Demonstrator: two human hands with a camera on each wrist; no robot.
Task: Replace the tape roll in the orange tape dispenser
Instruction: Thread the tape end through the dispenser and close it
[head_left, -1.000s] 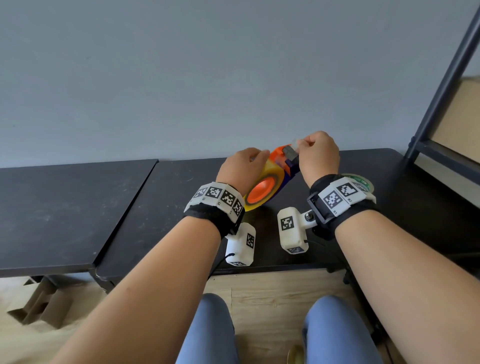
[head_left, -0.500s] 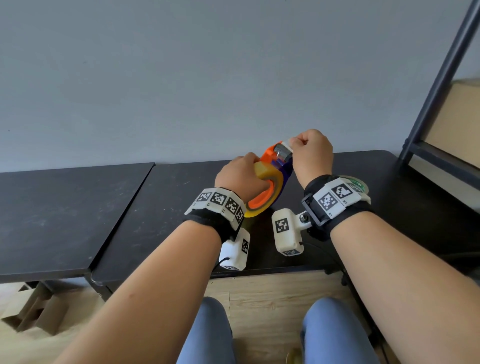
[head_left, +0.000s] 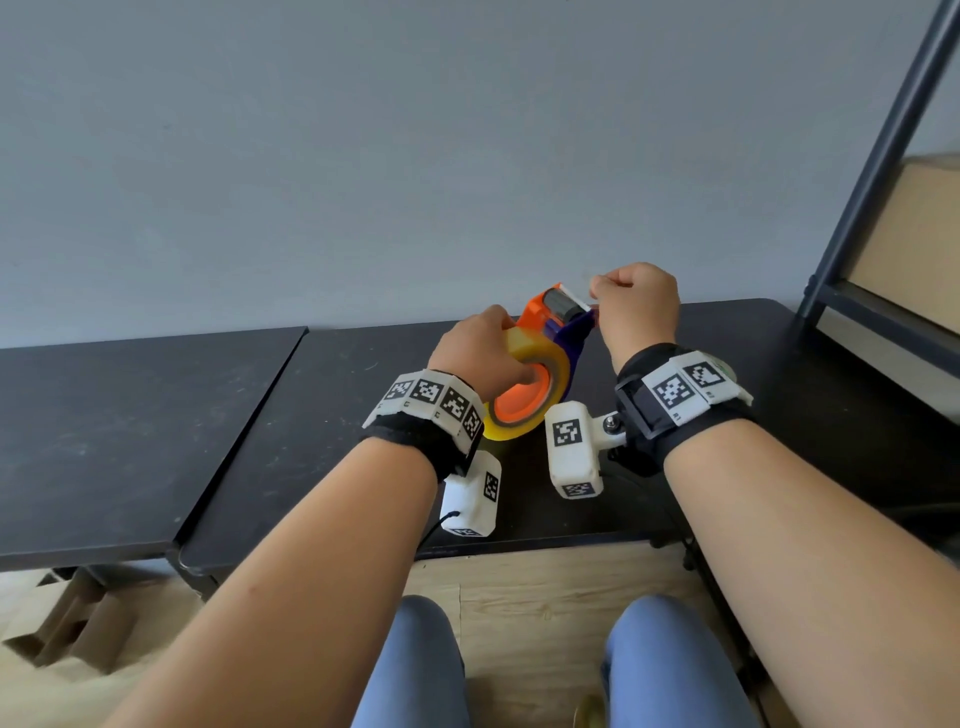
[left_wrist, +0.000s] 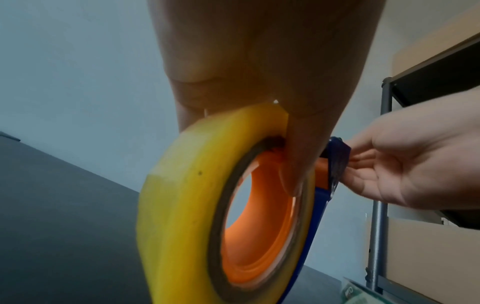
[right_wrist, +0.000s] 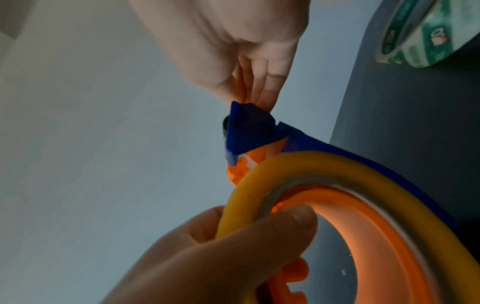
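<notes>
The orange and blue tape dispenser (head_left: 563, 312) is held tilted above the black table (head_left: 332, 415), its roller head pointing up and away. A yellowish tape roll (head_left: 527, 347) sits on its orange hub (head_left: 519, 402). My left hand (head_left: 483, 353) grips the roll (left_wrist: 182, 195), thumb hooked into the hub (left_wrist: 262, 226) and fingers over the rim. My right hand (head_left: 631, 306) has thumb and forefinger pinched at the head's edge, seemingly on the clear tape end. Its fingers (right_wrist: 259, 90) meet the blue head (right_wrist: 246, 127); the tape itself is hard to see.
A green-printed tape roll (right_wrist: 415, 39) lies flat on the table behind my right wrist (head_left: 724, 366). A dark metal shelf frame (head_left: 872, 156) with cardboard boxes stands at the right. A second black table (head_left: 104, 415) adjoins on the left. My knees are below the front edge.
The dispenser has been lifted and tipped more upright, its head now pointing up. My right hand rose and shifted slightly right, still pinching at the head. My left hand kept its grip.
</notes>
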